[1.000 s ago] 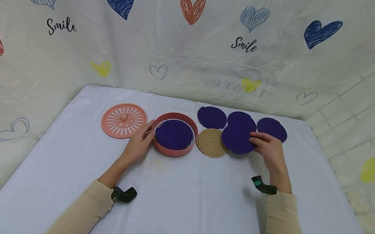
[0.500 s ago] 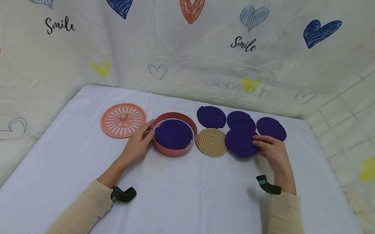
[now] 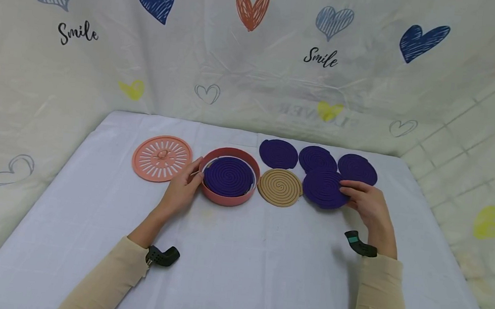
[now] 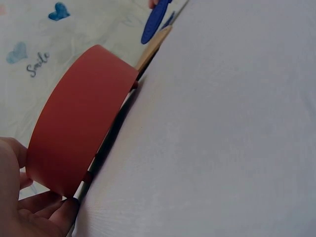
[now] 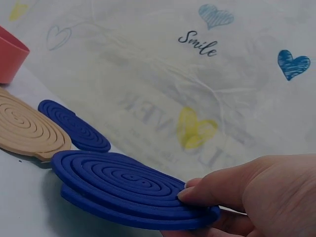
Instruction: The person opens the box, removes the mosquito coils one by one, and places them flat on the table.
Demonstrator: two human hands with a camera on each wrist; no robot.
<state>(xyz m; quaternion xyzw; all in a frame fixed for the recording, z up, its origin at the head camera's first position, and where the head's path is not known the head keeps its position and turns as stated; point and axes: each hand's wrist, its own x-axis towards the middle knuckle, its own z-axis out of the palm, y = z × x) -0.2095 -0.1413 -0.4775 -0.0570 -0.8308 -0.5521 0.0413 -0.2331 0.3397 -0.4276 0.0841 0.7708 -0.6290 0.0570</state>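
My left hand (image 3: 181, 188) grips the left side of a round, pinkish-red mosquito coil holder (image 3: 227, 202), fingertips under its lower edge in the left wrist view. Inside the holder lies a purple mosquito coil (image 3: 229, 176). With thumb on top and fingers beneath, my right hand (image 3: 370, 206) pinches the right edge of another purple mosquito coil (image 5: 133, 180); two stacked layers show at its edge in the right wrist view. This held coil is tilted, just right of a tan coil (image 3: 280, 187) that lies beside the holder.
Three more purple coils lie along the back: one on the left (image 3: 279, 153), a middle coil (image 3: 317, 157) partly covered by the held one, and a right-hand coil (image 3: 358, 169). A slotted pink lid (image 3: 162, 158) lies left of the holder. A heart-printed curtain (image 3: 255, 75) hangs behind the table.
My right hand has moved to the right with the purple coil, uncovering the right edge of the tan coil. The left hand and the holder have stayed in place.
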